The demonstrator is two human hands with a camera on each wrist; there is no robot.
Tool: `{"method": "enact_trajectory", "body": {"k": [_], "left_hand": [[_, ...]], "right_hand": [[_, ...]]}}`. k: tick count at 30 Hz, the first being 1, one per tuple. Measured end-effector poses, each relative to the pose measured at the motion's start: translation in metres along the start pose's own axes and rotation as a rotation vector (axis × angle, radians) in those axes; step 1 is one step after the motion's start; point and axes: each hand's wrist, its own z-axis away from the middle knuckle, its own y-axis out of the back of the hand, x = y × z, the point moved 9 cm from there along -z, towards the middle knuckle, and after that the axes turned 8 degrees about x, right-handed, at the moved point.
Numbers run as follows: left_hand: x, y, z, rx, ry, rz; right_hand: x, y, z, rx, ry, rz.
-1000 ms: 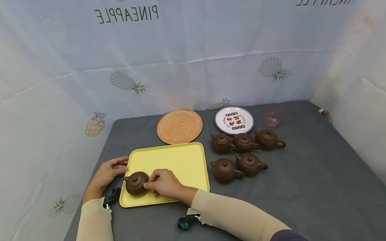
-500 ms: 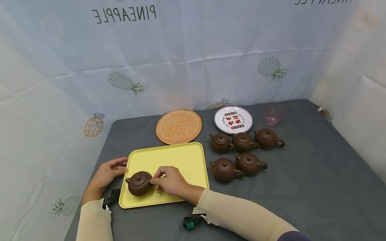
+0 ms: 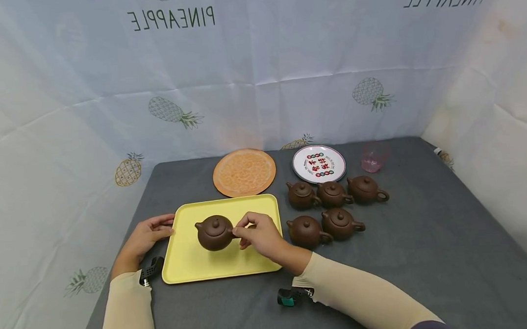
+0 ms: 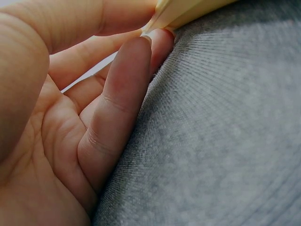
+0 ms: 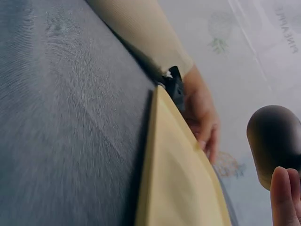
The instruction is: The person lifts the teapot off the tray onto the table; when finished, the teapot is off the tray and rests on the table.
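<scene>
My right hand pinches the handle of a small dark brown teapot, which is lifted above the yellow tray. Its spout points left, and its lid is on. The right wrist view shows the teapot's dark rounded underside in the air, with only a few fingertips visible beside it. At the tray's left side, my left hand rests its fingertips against the rim. In the left wrist view, the fingers of this hand look relaxed and touch the tray edge near the grey cloth.
Several similar teapots stand in two rows right of the tray, among them a front one and a back one. Behind are a round orange mat, a white patterned plate and a pink clear cup. Cloth walls enclose the grey table.
The teapot has risen off the tray's left part and moved right and farther back, with my right hand holding its handle. My left hand has stayed at the rim.
</scene>
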Motion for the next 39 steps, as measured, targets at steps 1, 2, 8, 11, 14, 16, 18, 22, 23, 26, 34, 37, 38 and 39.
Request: {"method": "enact_trajectory", "body": {"k": [1,2,8,11,14,16,18,22,23,26,34,37,38,39], "left_hand": [[-0.001,-0.001,0.000,-0.006,0.003,0.001],[-0.001,-0.001,0.000,-0.010,0.006,0.004],[-0.002,-0.002,0.000,-0.017,0.005,0.034],[-0.003,-0.002,-0.001,-0.015,0.006,0.029],[-0.004,-0.003,-0.002,-0.015,0.011,0.025],[-0.003,-0.004,-0.002,-0.014,0.013,0.023],[-0.002,-0.004,-0.001,-0.017,0.010,0.013],[0.000,-0.002,0.000,-0.014,0.006,0.000],[0.001,-0.002,0.000,-0.016,0.004,-0.002],[0.001,0.000,-0.001,-0.010,-0.001,-0.003],[0.001,-0.001,0.000,-0.015,-0.002,-0.010],[0.001,-0.001,0.001,-0.018,-0.002,0.003],[0.000,-0.001,0.001,-0.017,-0.003,0.005],[0.000,0.000,0.001,-0.015,-0.003,0.008]], "right_hand": [[-0.002,0.006,0.002,0.000,0.006,-0.006],[-0.005,0.012,0.004,0.003,0.012,-0.007],[-0.019,0.049,0.015,0.037,0.015,0.000],[-0.026,0.070,0.020,0.075,0.012,0.021],[-0.031,0.095,0.025,0.134,0.019,0.048],[-0.036,0.113,0.029,0.177,0.027,0.051],[-0.041,0.131,0.033,0.220,0.042,0.051],[-0.053,0.166,0.041,0.294,0.079,0.051],[-0.055,0.175,0.044,0.309,0.089,0.049],[-0.061,0.200,0.051,0.350,0.122,0.037],[-0.060,0.259,0.079,0.443,0.168,0.064],[-0.058,0.274,0.089,0.461,0.173,0.059],[-0.057,0.278,0.092,0.465,0.173,0.056],[-0.056,0.282,0.095,0.466,0.174,0.054]]}}
